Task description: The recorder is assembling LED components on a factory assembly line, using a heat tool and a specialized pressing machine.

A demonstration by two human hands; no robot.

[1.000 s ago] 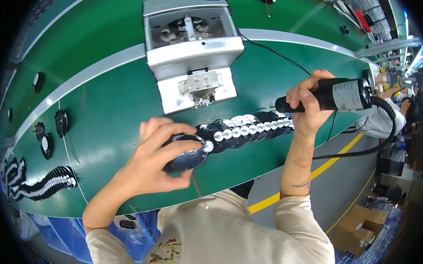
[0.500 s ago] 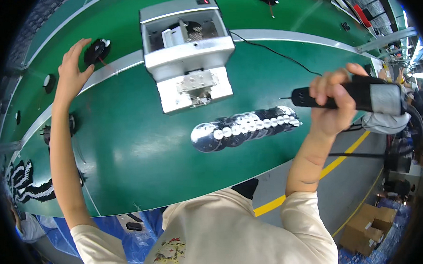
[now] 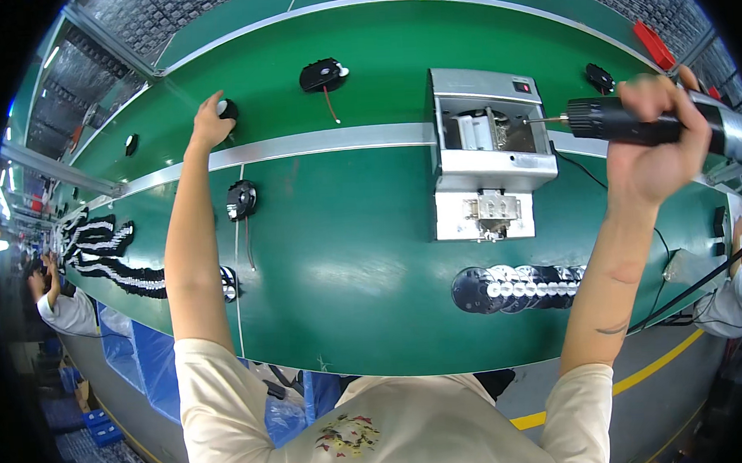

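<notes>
My left hand [image 3: 211, 125] reaches to the raised green strip at the back. Its fingers and thumb close about a round black part with a white piece [image 3: 228, 111], partly hidden by the hand. My right hand [image 3: 659, 148] is wrapped round a black and silver electric screwdriver [image 3: 623, 123], held level with its bit pointing left. The bit's tip is over the right side of a grey screw feeder [image 3: 497, 172], whose top is open. In front of the feeder, a row of overlapping black and shiny discs with white centres [image 3: 481, 291] lies on the green bench, partly behind my right forearm.
More black round parts, one with a red wire [image 3: 323, 75], lie along the back strip. Another black part [image 3: 241, 200] is on the bench near my left forearm. Black and white parts [image 3: 120, 271] lie in long rows at left. A metal rail [image 3: 342, 139] divides bench and strip.
The view has swung left, so the bench things sit further right. My left hand has gone from spread fingers to closing on a round part. The screwdriver has moved to the feeder.
</notes>
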